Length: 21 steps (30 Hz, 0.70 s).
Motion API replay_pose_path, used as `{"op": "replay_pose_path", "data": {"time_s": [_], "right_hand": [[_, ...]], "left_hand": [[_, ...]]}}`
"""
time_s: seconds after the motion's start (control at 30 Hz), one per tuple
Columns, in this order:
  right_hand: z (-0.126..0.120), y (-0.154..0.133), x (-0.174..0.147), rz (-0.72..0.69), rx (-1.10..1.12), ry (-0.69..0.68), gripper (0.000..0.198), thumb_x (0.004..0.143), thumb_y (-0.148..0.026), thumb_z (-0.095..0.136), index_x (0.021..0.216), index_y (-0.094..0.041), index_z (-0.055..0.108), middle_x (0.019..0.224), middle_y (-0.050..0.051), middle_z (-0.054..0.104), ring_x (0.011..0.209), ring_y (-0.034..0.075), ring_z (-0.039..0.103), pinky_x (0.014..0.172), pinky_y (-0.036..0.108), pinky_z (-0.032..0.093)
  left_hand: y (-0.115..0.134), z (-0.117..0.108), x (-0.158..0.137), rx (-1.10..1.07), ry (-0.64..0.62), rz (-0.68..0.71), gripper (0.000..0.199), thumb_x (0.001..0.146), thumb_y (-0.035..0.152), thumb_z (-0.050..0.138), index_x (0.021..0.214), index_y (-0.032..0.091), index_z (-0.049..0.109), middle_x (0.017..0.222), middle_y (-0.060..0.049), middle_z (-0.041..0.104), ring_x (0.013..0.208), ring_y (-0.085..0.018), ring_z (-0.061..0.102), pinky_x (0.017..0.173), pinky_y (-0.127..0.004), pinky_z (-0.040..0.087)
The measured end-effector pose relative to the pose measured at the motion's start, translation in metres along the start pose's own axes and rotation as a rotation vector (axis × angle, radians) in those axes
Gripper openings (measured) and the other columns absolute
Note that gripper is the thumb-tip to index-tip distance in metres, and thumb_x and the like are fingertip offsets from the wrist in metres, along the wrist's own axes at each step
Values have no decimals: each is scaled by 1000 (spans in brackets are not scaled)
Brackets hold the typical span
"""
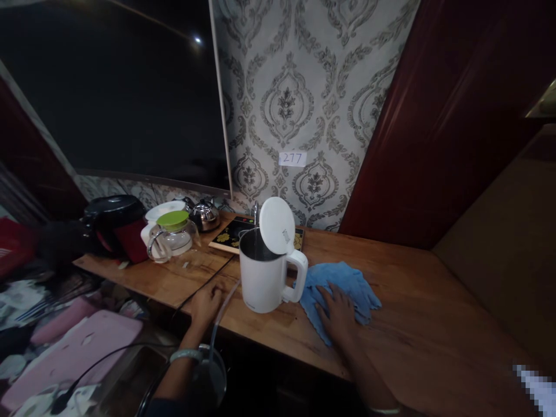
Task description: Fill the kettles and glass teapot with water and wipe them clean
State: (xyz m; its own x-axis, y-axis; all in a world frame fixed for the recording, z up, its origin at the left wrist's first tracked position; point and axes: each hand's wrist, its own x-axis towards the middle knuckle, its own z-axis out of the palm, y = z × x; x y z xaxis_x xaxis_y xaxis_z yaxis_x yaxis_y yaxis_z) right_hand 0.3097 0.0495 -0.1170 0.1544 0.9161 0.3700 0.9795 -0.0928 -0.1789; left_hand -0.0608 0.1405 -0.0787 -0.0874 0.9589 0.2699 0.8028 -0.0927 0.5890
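Observation:
A white electric kettle stands upright near the counter's front edge, its round lid raised and its handle turned right. Behind it a thin metal spout rises, and a thin stream seems to drop into the kettle. Left of the kettle, my left hand rests at the counter edge with its fingers curled closed, close to a clear tube and apart from the kettle. My right hand lies flat, fingers spread, on a crumpled blue cloth right of the kettle handle.
An induction plate with gold flowers sits behind the kettle. Leftward are a glass pot with green lid, a steel teapot and a black-and-red appliance. Below the counter stand a bucket and a pink box.

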Motion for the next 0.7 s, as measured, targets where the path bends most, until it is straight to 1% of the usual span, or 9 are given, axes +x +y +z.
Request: {"op": "replay_pose_path", "data": {"time_s": [0.17,0.33,0.53,0.7], "right_hand": [[0,0,-1,5,12,3,43,95,-35,44,135,-27,60,147,11,51,134,32,44,110,56,31],[0,0,-1,2,25,-3,44,96,-36,43,135,-26,59,147,12,51,135,33,44,110,56,31],[-2,-1,0,5,15,-4,43,94,-34,44,133,-26,61,146,12,52,135,33,45,110,56,32],[-2,-1,-1,7,12,-7,44,95,-35,44,135,-25,59,147,12,51,135,33,44,111,57,31]], "left_hand": [[1,1,0,7,10,-4,26,78,21,44,82,21,71,83,-4,76,78,-21,69,70,-27,46],[0,1,0,7,-12,-12,26,79,21,44,82,21,70,82,-4,76,78,-21,69,69,-27,45],[-2,2,0,34,-11,-31,28,82,23,45,92,19,70,81,-6,75,71,-21,67,63,-26,42],[-3,3,0,103,13,12,30,88,32,43,84,19,70,77,-6,73,71,-20,66,62,-25,41]]}}
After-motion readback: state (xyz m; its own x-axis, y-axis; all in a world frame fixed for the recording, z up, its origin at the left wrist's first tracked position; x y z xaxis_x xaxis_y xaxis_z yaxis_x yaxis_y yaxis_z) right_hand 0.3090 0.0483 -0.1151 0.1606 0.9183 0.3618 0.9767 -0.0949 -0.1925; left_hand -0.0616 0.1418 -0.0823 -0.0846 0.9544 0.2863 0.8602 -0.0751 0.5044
